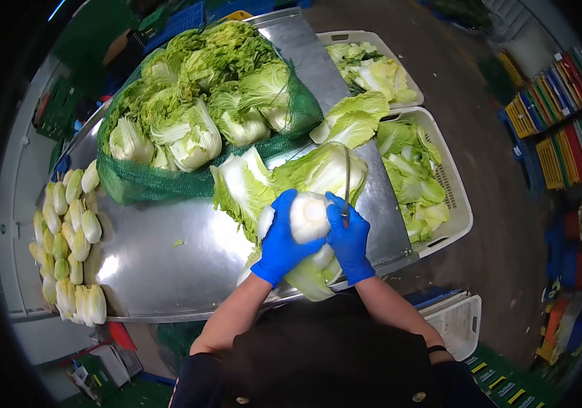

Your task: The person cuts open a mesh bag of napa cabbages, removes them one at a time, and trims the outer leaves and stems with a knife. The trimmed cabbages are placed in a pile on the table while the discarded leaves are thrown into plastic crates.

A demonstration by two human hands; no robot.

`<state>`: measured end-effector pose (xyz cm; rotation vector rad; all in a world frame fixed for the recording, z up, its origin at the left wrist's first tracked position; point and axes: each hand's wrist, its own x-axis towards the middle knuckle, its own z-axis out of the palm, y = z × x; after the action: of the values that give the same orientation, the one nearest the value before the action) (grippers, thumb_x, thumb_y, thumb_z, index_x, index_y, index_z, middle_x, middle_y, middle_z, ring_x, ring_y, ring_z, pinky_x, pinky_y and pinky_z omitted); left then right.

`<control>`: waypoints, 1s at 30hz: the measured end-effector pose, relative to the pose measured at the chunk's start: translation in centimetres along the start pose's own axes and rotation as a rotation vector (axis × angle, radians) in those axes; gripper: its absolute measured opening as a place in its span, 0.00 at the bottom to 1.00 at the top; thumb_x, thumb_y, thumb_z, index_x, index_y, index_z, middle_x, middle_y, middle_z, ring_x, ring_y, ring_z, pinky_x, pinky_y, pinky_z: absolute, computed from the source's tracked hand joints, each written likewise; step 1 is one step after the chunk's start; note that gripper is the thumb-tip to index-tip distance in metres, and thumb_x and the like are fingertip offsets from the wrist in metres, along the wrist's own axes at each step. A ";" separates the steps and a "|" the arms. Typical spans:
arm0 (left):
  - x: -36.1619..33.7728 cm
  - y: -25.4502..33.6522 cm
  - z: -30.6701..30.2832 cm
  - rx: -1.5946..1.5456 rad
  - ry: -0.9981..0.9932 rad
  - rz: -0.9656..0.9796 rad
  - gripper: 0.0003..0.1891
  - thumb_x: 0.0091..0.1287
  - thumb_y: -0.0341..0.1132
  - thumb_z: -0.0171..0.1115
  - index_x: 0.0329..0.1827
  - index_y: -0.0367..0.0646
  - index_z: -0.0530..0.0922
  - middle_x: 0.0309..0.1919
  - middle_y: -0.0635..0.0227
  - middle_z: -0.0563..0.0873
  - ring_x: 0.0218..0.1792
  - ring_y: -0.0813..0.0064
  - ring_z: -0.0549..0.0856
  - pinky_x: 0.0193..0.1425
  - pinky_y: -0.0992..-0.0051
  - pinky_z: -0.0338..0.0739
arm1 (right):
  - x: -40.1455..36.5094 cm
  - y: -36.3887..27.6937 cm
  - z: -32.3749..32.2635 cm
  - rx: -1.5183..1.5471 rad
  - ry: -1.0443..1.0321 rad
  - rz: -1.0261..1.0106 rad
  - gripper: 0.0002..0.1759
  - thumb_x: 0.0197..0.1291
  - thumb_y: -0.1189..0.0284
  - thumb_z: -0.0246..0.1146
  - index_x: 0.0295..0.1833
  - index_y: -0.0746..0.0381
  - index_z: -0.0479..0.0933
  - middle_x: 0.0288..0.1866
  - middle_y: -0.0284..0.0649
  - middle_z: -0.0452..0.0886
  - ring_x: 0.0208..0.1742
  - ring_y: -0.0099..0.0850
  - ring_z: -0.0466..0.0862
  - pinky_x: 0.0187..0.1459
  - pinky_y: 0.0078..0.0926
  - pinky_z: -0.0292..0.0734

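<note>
My left hand (pixel 281 243), in a blue glove, grips the side of a Chinese cabbage (pixel 308 216), whose white cut base faces up. In my right hand (pixel 350 239), also gloved in blue, is a knife (pixel 347 178) with a thin blade pointing away from me. The fingers of that hand touch the cabbage's right side. Around the cabbage lie loose outer leaves (pixel 242 182), some spread on the steel table under and beyond my hands. Another big leaf (pixel 353 121) rests at the table's right edge.
A green mesh sack (pixel 134 185) full of Chinese cabbages stands at the back. Several trimmed cabbages (pixel 66 231) are lined up on the steel table (pixel 162 272) at left. White crates (pixel 464 204) of leaves stand along the right edge; another white crate (pixel 464 326) is lower right.
</note>
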<state>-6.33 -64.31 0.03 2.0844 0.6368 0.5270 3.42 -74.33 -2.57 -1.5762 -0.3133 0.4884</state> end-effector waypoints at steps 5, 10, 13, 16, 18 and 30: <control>0.2 -3.2 0.6 0.015 0.245 -0.024 0.53 0.39 0.41 0.80 0.70 0.36 0.58 0.59 0.55 0.71 0.59 0.62 0.74 0.64 0.66 0.69 | -3.2 4.3 0.2 -0.122 -0.092 0.216 0.10 0.59 0.67 0.64 0.42 0.60 0.77 0.32 0.37 0.81 0.34 0.26 0.81 0.37 0.27 0.76; -1.3 -6.2 -5.2 -0.377 0.377 -0.170 0.50 0.40 0.42 0.77 0.68 0.38 0.61 0.58 0.56 0.74 0.59 0.63 0.74 0.65 0.65 0.68 | -0.1 5.7 -3.2 -0.191 0.095 0.075 0.10 0.56 0.68 0.66 0.40 0.60 0.75 0.29 0.35 0.79 0.31 0.23 0.78 0.34 0.26 0.75; -3.7 -7.4 -9.5 -0.966 0.541 -0.201 0.43 0.48 0.42 0.70 0.69 0.39 0.62 0.61 0.55 0.73 0.61 0.59 0.73 0.67 0.61 0.67 | 1.1 6.8 -6.1 -0.266 0.120 0.064 0.08 0.53 0.69 0.67 0.35 0.60 0.76 0.25 0.32 0.77 0.27 0.20 0.75 0.31 0.25 0.74; -5.4 -6.0 -14.6 -1.348 0.712 -0.191 0.40 0.57 0.54 0.57 0.70 0.41 0.61 0.68 0.54 0.66 0.66 0.51 0.68 0.71 0.50 0.61 | 2.5 3.4 -6.0 -0.449 0.068 -0.016 0.11 0.52 0.70 0.68 0.39 0.60 0.76 0.29 0.36 0.80 0.30 0.25 0.79 0.33 0.28 0.76; -4.5 -3.9 -16.5 -1.416 0.678 -0.054 0.44 0.57 0.64 0.52 0.72 0.45 0.59 0.69 0.53 0.64 0.66 0.47 0.67 0.70 0.47 0.60 | 2.9 -1.6 -3.7 -0.817 -0.035 -0.323 0.17 0.53 0.70 0.68 0.47 0.60 0.76 0.37 0.40 0.82 0.35 0.33 0.82 0.38 0.31 0.78; -6.8 -6.8 -11.4 -1.683 0.640 -0.280 0.38 0.66 0.64 0.45 0.70 0.46 0.63 0.68 0.56 0.67 0.65 0.52 0.69 0.69 0.50 0.62 | 6.8 22.9 3.7 -0.410 -0.438 -0.208 0.25 0.67 0.63 0.56 0.67 0.59 0.68 0.65 0.46 0.71 0.67 0.37 0.66 0.70 0.32 0.54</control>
<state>-19.93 -58.05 -0.49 0.2251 0.4761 1.0519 5.36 -69.42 -26.16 -1.7945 -0.9514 0.6324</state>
